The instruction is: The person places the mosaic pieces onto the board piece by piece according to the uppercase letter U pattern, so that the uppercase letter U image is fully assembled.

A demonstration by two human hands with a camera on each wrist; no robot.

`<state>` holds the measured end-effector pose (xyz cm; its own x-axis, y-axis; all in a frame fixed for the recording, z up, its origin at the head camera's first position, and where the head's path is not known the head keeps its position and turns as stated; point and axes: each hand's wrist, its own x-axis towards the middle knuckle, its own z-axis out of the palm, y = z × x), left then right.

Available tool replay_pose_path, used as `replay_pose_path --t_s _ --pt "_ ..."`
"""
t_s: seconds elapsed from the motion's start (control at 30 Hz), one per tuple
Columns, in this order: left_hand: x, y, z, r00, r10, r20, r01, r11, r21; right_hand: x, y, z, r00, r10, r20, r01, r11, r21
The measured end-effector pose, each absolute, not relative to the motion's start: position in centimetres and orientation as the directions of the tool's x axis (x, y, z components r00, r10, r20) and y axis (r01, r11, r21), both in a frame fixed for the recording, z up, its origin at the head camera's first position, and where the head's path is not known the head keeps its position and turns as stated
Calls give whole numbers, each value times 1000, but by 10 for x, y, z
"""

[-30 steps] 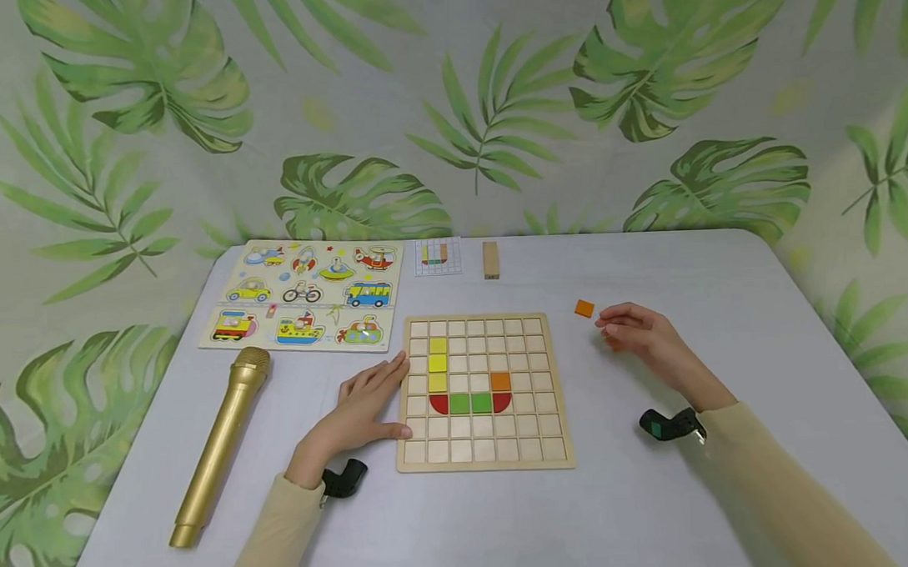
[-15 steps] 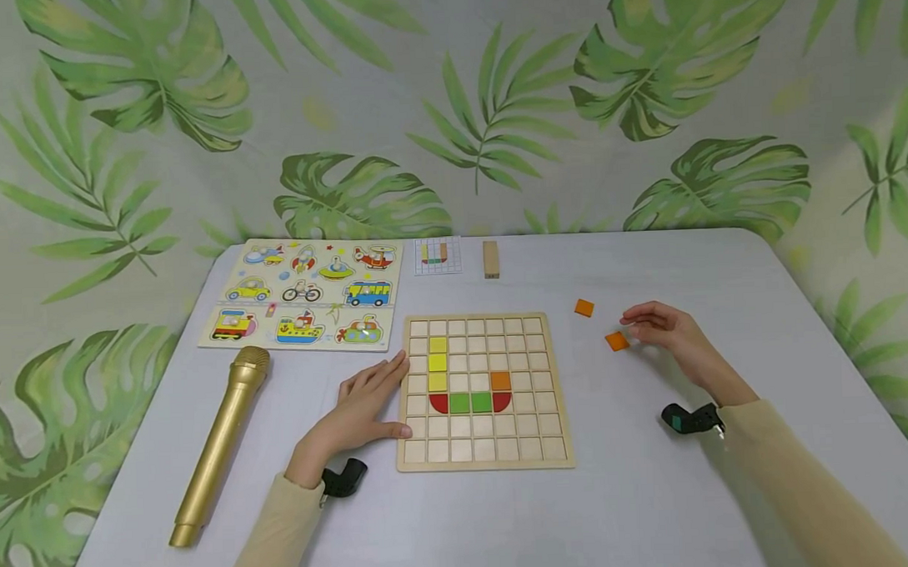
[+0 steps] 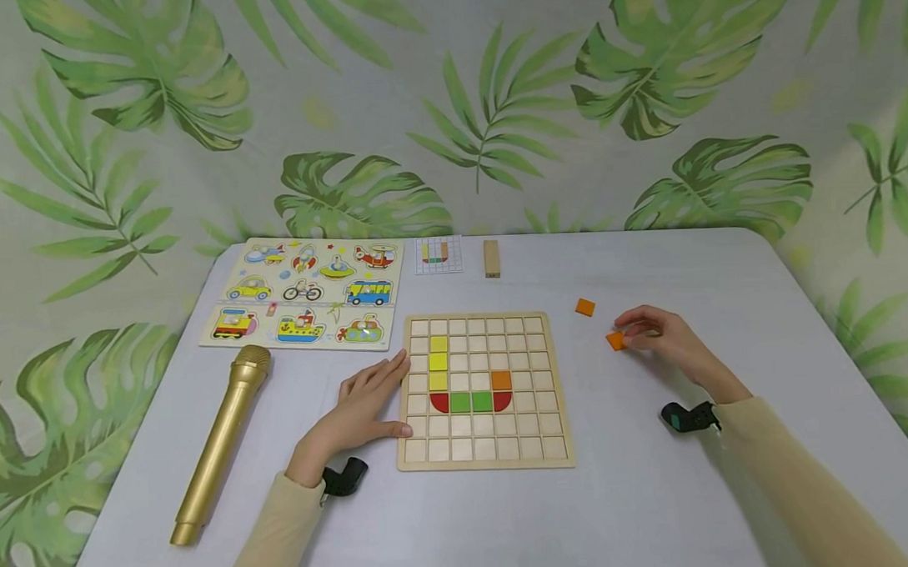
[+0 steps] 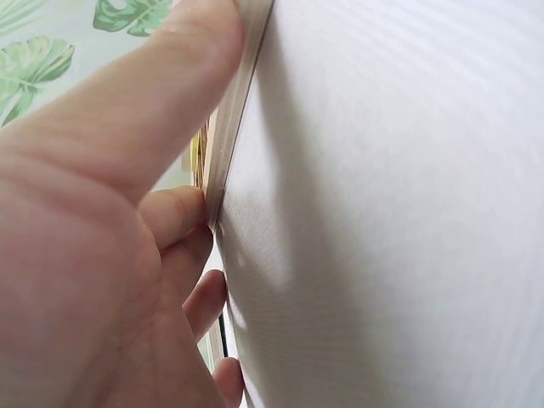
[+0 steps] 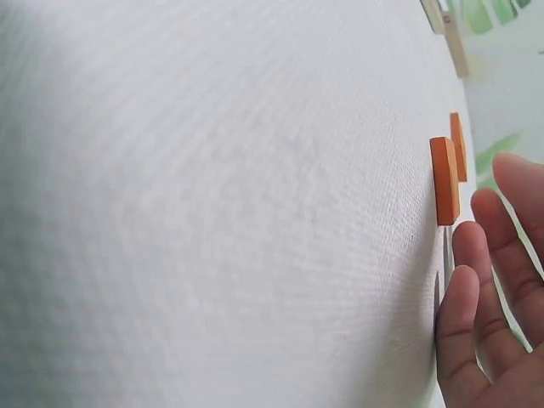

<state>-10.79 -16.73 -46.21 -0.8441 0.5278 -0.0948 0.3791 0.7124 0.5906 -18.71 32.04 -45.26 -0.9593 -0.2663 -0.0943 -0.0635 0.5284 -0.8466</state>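
A wooden grid board [image 3: 486, 457] lies mid-table, bearing a U of coloured tiles: yellow squares [image 3: 437, 362] on the left, red rounded corners [image 3: 502, 400], green squares [image 3: 461, 402] and one orange square [image 3: 501, 381]. My left hand [image 3: 357, 412] rests along the board's left edge, its thumb and fingertips touching the frame. On the right, my right hand [image 3: 670, 343] is at a loose orange tile [image 3: 616, 340], fingertips beside it and covering part of it in the head view. In the right wrist view that tile [image 5: 444, 181] shows no fingers around it. Another orange tile [image 3: 586, 307] lies farther back.
A vehicle peg puzzle [image 3: 275, 323] lies at the back left, with a gold microphone [image 3: 219, 446] in front of it. Behind the board are a small printed pattern card [image 3: 438, 256] and a wooden block [image 3: 491, 259]. A leaf-print cloth [image 3: 493, 107] hangs behind the table.
My right hand drew back to the right, uncovering the near orange tile, then shifted slightly left to it again. The left hand and board have stayed in place.
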Motion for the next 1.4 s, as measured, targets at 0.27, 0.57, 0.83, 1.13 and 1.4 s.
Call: replay_pose_path --t_s 0.27,0.57,0.83,1.13,1.4 --pt "-108 -168 -462 -845 525 -97 376 713 591 -187 312 -451 -960 -267 -79 -118 648 -753" --pt "-109 -167 -462 -846 524 -102 372 716 591 -187 306 -449 -963 -266 -50 -161 712 -684" --pt "-109 -166 -461 -847 519 -111 363 720 591 -186 304 -448 -956 -269 -120 -82 633 -770" --pt "-108 -166 -461 -850 515 -116 355 721 595 -188 280 -444 -931 -341 -127 -40 442 -896" --pt "-108 -166 -461 -848 523 -90 371 705 605 -192 243 -446 -901 -417 -117 -62 393 -918"
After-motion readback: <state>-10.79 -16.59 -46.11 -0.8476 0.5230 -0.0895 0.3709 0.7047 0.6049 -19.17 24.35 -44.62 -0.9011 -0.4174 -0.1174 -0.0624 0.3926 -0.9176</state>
